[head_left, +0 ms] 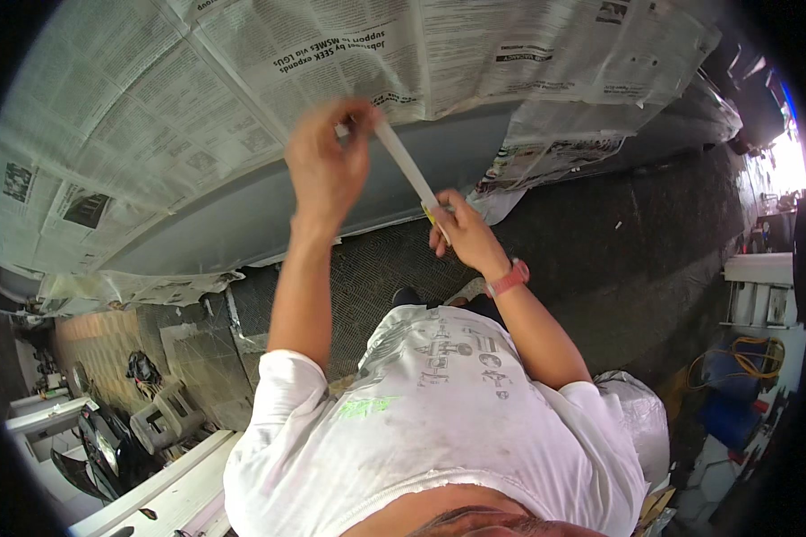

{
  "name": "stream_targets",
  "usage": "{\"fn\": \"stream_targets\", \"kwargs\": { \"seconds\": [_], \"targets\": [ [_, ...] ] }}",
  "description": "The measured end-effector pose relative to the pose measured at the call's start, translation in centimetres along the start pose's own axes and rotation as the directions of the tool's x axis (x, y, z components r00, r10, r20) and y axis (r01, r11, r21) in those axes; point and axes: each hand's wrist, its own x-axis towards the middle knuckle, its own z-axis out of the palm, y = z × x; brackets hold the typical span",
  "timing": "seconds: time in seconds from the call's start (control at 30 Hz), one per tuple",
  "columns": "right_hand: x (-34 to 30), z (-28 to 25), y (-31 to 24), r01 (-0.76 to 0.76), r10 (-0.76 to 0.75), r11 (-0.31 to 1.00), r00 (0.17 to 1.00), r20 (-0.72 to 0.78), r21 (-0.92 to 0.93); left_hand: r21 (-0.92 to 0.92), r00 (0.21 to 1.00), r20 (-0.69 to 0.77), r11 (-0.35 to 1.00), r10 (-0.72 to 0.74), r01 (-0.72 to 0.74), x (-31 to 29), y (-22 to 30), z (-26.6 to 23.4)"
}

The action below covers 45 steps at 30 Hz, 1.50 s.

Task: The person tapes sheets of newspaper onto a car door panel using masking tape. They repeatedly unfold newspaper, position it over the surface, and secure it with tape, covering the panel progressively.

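A strip of pale masking tape (pixel 403 161) runs taut between the two hands, slanting from upper left to lower right in front of the grey panel (pixel 242 219). The left hand (pixel 324 166) holds the upper end right at the lower edge of the newspaper sheets (pixel 152 107), its fingers (pixel 354 121) pressed together, pinching the tape end against the paper's edge. The right hand (pixel 461 234) holds the lower end, where a small yellowish roll (pixel 432 213) seems to sit in the grip; its fingers are curled around it, though the exact hold is partly hidden.

To do this step well, I judge the tape should stay tight and straight, lie half on the paper's lower edge and half on the grey panel, and be pressed down from the left hand's end outward so no wrinkle or gap forms.

Counted: one tape strip, one roll, two hands, and one red band (pixel 509 278) on the right wrist. The newspaper covers the upper part of the panel in several overlapping sheets; I cannot count them surely. More loose paper hangs at the panel's lower left (pixel 134 288) and lower right (pixel 555 157). Below lies dark textured floor (pixel 618 242). At the far right edge stand white shelves (pixel 761 295) with a blue thing and yellow hose (pixel 743 358).
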Motion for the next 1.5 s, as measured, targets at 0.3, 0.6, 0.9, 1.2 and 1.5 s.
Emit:
{"fn": "stream_targets", "kwargs": {
  "seconds": [0.3, 0.6, 0.9, 1.2, 1.5],
  "targets": [
    [7.7, 1.6, -11.6, 0.291, -0.027, 0.801, 0.890, -0.455, 0.523, 0.551, 0.727, -0.082, 0.639, 0.682, -0.537, 14.9, 5.2, -1.5],
    [9.1, 1.1, -14.2, 0.323, -0.001, 0.756, 0.870, -0.492, 0.569, 0.679, 0.521, -0.031, 0.401, 0.853, -0.615, 19.2, 0.5, -2.1],
    [1.7, 5.3, -11.6, 0.642, -0.463, 0.749, 0.684, -0.564, 0.165, 0.588, 0.622, -0.127, 0.564, 0.773, -0.580, 18.1, 4.4, -2.0],
    [6.4, 2.9, -8.7, 0.288, -0.109, 0.892, 0.885, -0.453, 0.348, 0.734, 0.628, -0.117, 0.492, 0.769, -0.467, 18.3, 3.5, -1.6],
    [10.2, 1.5, -9.7, 0.257, 0.072, 0.735, 0.891, -0.449, 0.628, 0.682, 0.676, -0.007, 0.498, 0.737, -0.536, 12.8, -0.1, 2.1]
  ]
}}
